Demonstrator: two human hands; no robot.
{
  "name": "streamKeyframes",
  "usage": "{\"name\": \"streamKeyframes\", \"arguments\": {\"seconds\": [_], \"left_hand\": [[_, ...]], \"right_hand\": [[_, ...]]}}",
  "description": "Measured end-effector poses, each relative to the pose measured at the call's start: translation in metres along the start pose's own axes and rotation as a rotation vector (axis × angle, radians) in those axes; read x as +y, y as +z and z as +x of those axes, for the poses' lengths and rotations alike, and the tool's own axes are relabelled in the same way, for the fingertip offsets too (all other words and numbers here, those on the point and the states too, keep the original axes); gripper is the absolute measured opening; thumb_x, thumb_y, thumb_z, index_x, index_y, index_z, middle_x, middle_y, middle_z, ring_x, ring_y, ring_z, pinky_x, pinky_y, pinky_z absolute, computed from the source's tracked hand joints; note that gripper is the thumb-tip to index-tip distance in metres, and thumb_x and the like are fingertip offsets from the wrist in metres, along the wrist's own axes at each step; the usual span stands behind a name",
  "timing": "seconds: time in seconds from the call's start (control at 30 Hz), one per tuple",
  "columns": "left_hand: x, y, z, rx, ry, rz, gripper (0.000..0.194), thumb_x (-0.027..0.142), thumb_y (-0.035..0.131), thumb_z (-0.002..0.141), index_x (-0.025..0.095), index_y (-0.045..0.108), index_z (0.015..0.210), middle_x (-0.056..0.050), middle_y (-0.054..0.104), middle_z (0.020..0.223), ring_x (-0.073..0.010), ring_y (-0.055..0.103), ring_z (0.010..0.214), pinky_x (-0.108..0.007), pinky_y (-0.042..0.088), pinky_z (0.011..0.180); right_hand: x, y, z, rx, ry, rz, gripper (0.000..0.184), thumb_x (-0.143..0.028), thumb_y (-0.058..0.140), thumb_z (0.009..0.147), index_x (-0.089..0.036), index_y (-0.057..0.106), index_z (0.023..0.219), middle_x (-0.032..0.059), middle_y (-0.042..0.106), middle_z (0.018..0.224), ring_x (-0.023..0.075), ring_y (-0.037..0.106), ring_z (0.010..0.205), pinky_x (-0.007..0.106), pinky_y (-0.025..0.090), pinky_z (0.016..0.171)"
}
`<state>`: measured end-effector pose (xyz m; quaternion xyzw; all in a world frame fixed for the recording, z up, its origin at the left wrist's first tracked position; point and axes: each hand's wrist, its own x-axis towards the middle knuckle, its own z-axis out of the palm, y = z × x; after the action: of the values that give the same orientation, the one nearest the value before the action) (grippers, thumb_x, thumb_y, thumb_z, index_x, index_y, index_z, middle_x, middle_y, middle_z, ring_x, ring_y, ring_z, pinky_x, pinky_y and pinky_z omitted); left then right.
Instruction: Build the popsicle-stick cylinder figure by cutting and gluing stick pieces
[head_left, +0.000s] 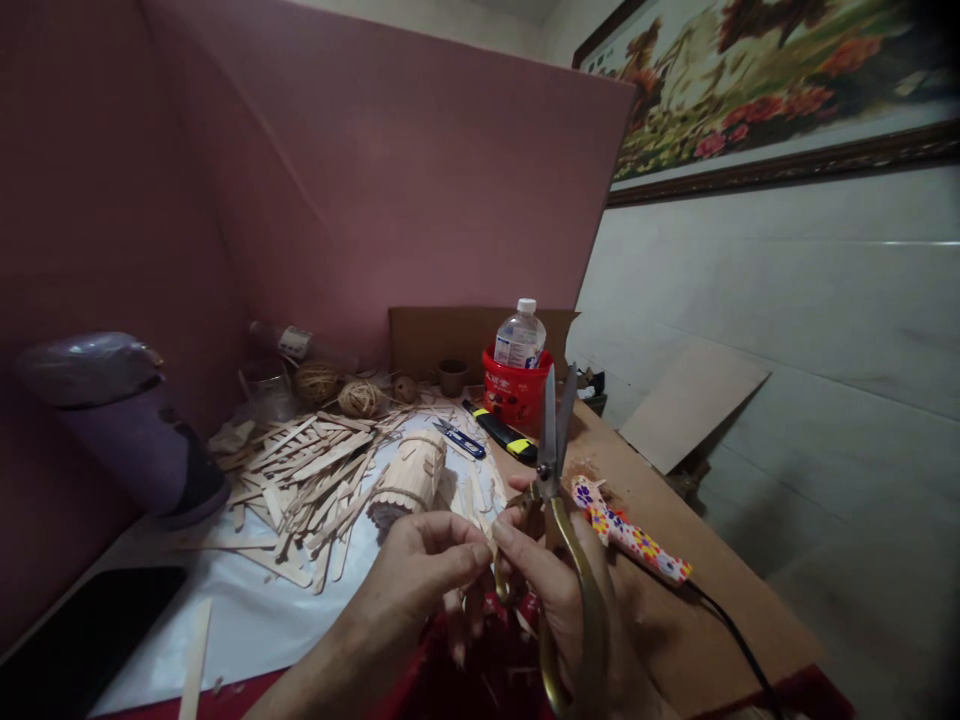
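My right hand is closed around a pair of scissors with gold-coloured handles, their blades pointing up and slightly apart. Its thumb and fingertips also meet those of my left hand, which is closed in a pinch. Between the two sets of fingertips shows a small pale sliver that looks like craft stick; the fingers cover most of it. Just beyond my left hand lies a cylinder covered with wooden sticks, tilted on its side. Behind it are small blue thread snips.
A heap of craft sticks covers the white sheet at left, near a purple object and a dark flat slab. Behind stand twine balls and a red bucket holding a bottle. A utility knife and a flowered, corded glue gun lie right.
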<state>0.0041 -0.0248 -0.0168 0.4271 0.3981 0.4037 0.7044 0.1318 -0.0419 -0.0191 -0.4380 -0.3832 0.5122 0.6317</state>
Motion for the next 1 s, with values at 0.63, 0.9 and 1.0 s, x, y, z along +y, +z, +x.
{"name": "streamKeyframes", "arguments": {"seconds": [0.63,0.9,1.0], "left_hand": [[0.009,-0.006,0.0,0.119,0.204,-0.106,0.032,0.04,0.069,0.073,0.015,0.054,0.061,0.002,0.057,0.051,-0.0058,0.046,0.029,-0.016,0.037,0.026],[0.007,-0.01,0.002,0.15,0.252,-0.041,0.03,0.039,0.067,0.075,0.015,0.054,0.062,0.002,0.057,0.052,-0.0068,0.048,0.032,-0.015,0.035,0.027],[0.007,-0.01,0.002,0.149,0.261,-0.017,0.03,0.038,0.066,0.076,0.015,0.055,0.062,0.002,0.057,0.051,-0.007,0.048,0.032,-0.016,0.035,0.028]], "right_hand": [[0.027,-0.006,-0.024,-0.288,0.138,-0.072,0.071,-0.083,0.057,0.053,-0.018,0.066,0.081,-0.0027,0.05,0.042,0.0068,0.032,0.03,0.018,0.019,0.032],[0.032,-0.008,-0.025,-0.346,0.12,-0.07,0.081,-0.084,0.059,0.05,-0.013,0.064,0.09,-0.0059,0.042,0.044,0.004,0.026,0.036,0.018,0.013,0.036],[0.03,-0.01,-0.024,-0.395,0.111,-0.09,0.077,-0.081,0.062,0.053,-0.013,0.065,0.089,-0.007,0.038,0.041,0.0034,0.024,0.036,0.018,0.011,0.036]]}}
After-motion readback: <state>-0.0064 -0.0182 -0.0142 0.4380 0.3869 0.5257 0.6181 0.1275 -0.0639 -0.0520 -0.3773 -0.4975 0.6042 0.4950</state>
